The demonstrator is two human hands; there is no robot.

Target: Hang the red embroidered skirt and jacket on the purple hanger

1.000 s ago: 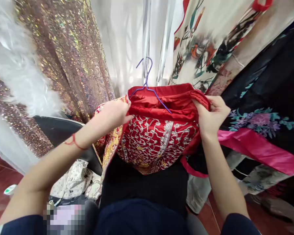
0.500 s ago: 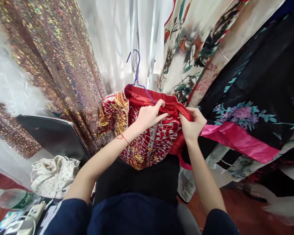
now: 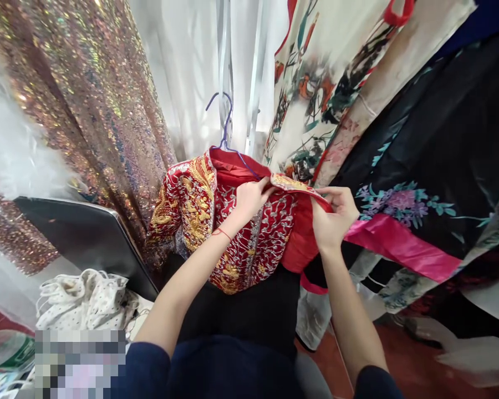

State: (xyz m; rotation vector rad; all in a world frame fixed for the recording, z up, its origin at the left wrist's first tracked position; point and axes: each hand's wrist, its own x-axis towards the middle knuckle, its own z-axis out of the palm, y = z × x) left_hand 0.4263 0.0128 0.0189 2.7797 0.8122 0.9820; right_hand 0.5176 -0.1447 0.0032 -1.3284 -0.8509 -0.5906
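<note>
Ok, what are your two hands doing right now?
Left hand: closed, pinching the red jacket near its collar.
Right hand: closed, gripping the jacket's folded edge between thumb and fingers.

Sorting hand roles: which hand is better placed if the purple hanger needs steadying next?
Probably the left hand: it's right by the lower end of the purple hanger. The right hand is farther off, gripping the red jacket's edge. Both hands hold cloth, though.

one close view from the wearer's head looks forward and steeply down.
</note>
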